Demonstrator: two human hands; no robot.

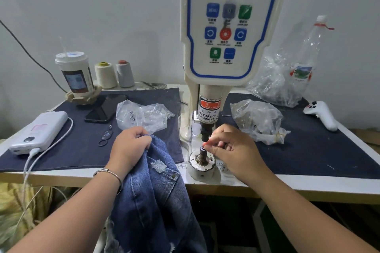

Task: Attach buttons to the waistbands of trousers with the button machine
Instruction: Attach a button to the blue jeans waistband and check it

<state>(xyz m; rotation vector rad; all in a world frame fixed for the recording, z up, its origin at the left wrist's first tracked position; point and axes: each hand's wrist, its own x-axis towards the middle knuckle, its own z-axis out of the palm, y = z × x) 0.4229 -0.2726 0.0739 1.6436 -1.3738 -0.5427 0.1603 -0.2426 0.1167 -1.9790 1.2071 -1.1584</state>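
The white button machine stands at the table's middle, its black punch hanging above a round white die base. My right hand pinches a small part at the die post just under the punch; the part itself is mostly hidden by my fingertips. My left hand grips the waistband of blue ripped jeans, which hang off the table's front edge to the left of the die. A metal rivet shows on the denim near the die.
Clear bags of small parts lie left and right of the machine. On the left are a phone, a power bank with cable, a cup and thread cones. A white controller and a plastic bottle are at right.
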